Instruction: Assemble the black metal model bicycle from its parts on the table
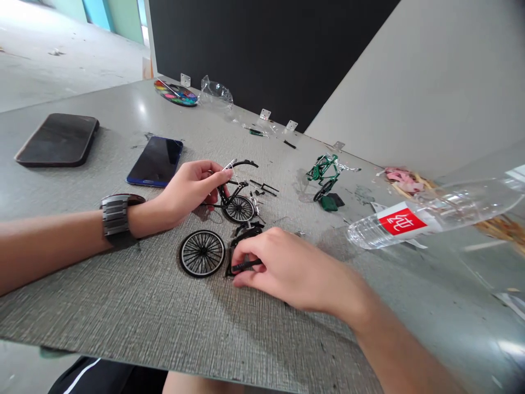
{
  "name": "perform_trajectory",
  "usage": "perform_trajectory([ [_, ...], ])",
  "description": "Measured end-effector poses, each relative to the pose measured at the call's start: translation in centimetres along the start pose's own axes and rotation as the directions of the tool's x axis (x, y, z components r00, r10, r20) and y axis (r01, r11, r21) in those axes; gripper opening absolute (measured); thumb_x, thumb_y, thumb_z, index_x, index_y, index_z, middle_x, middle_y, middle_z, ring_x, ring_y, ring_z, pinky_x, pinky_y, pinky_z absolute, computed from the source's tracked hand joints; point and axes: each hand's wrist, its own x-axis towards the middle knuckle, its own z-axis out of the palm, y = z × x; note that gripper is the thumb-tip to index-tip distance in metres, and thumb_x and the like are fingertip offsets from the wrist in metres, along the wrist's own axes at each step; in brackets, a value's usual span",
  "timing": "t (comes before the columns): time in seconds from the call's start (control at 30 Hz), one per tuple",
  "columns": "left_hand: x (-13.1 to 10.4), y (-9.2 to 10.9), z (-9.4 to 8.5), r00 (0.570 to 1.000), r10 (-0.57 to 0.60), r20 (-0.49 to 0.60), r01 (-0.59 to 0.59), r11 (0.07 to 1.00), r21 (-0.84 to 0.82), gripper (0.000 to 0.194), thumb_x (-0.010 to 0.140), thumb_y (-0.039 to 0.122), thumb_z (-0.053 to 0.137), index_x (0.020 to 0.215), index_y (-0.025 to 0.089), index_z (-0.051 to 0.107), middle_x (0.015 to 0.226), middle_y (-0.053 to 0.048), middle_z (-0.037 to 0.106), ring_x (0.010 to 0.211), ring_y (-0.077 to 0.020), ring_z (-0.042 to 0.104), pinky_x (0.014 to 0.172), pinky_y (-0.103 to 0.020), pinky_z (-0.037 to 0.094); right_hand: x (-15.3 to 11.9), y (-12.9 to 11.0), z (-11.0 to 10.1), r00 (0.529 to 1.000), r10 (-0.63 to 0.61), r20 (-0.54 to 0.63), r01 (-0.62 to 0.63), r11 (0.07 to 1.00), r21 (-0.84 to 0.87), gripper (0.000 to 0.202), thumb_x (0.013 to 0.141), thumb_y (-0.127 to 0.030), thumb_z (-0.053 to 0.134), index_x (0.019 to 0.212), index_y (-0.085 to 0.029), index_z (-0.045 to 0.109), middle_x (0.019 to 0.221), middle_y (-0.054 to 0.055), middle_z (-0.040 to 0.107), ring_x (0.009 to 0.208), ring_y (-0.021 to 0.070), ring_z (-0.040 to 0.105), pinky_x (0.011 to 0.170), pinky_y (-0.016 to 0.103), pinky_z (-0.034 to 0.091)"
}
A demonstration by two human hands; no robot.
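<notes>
My left hand [192, 189] is closed on a black model bicycle frame [225, 203], fingers and thumb at its upper part. A spoked wheel [239, 209] is fitted in that frame. Between the thumb and fingers of my right hand [279, 262] is a slim black ridged piece [247, 265], low over the table. Black model parts [243, 232] lie right beside those fingertips, partly hidden by them. To the left of my right hand, a loose spoked wheel [202, 253] lies flat. A black fork [264, 187] and a curved black mudguard [246, 163] are just beyond the frame.
A green model bicycle [326, 174] stands farther back on the grey table [135, 306]. On the left are a blue phone [156, 160] and a dark flat device [59, 139]. A plastic bottle [447, 208] lies at right; a paint palette [176, 93] sits by the back panel.
</notes>
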Motion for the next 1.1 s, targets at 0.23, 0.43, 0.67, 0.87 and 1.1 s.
perform_trajectory([
  [0.23, 0.0, -0.2, -0.1, 1.0, 0.009, 0.011, -0.009, 1.0, -0.004, 0.026, 0.083, 0.041, 0.067, 0.074, 0.017, 0.059, 0.069, -0.002, 0.064, 0.048, -0.0061, 0.048, 0.041, -0.02, 0.037, 0.4, -0.2, 0.4, 0.999, 0.023, -0.032, -0.021, 0.999, 0.045, 0.012, 0.087, -0.031, 0.067, 0.092, -0.024, 0.074, 0.084, 0.001, 0.074, 0.068, 0.0143, 0.063, 0.058, 0.026, 0.04],
  [0.43, -0.1, -0.1, -0.1, 1.0, -0.007, 0.011, 0.007, 1.0, 0.012, 0.027, 0.084, 0.042, 0.067, 0.075, 0.017, 0.059, 0.07, -0.003, 0.063, 0.048, -0.0058, 0.049, 0.04, -0.019, 0.034, 0.7, 2.1, -0.4, 0.987, 0.055, -0.154, -0.053, 0.998, 0.019, 0.016, 0.091, -0.029, 0.06, 0.095, -0.024, 0.074, 0.087, 0.001, 0.074, 0.071, 0.0153, 0.063, 0.062, 0.029, 0.043],
  [0.67, -0.1, -0.2, -0.2, 0.999, -0.026, 0.018, 0.026, 0.999, 0.019, 0.03, 0.085, 0.045, 0.066, 0.077, 0.017, 0.058, 0.073, -0.003, 0.063, 0.049, -0.0055, 0.051, 0.042, -0.018, 0.035, 0.3, 2.9, -2.1, 0.976, 0.002, -0.219, 0.008, 0.999, 0.043, 0.015, 0.093, -0.029, 0.059, 0.091, -0.024, 0.073, 0.084, -0.002, 0.072, 0.07, 0.0125, 0.061, 0.063, 0.027, 0.043],
  [0.87, -0.1, 0.0, -0.1, 1.0, -0.007, 0.026, 0.007, 1.0, 0.014, 0.028, 0.085, 0.041, 0.065, 0.075, 0.017, 0.057, 0.069, -0.003, 0.063, 0.048, -0.0055, 0.049, 0.04, -0.016, 0.035, 0.6, 2.1, -1.1, 0.997, -0.013, -0.072, 0.019, 0.996, 0.09, 0.016, 0.081, -0.037, 0.074, 0.089, -0.023, 0.073, 0.071, -0.003, 0.066, 0.059, 0.0113, 0.056, 0.054, 0.025, 0.038],
  [1.1, -0.1, 0.1, 0.0, 0.999, 0.012, 0.041, -0.012, 1.0, 0.016, 0.026, 0.086, 0.038, 0.065, 0.075, 0.017, 0.057, 0.069, -0.003, 0.064, 0.049, -0.0059, 0.049, 0.04, -0.015, 0.037, 0.6, 0.8, 0.2, 0.995, -0.098, -0.01, 0.097, 0.993, -0.069, 0.012, 0.092, -0.029, 0.064, 0.093, -0.021, 0.071, 0.092, 0.003, 0.073, 0.082, 0.0176, 0.065, 0.07, 0.03, 0.044],
])
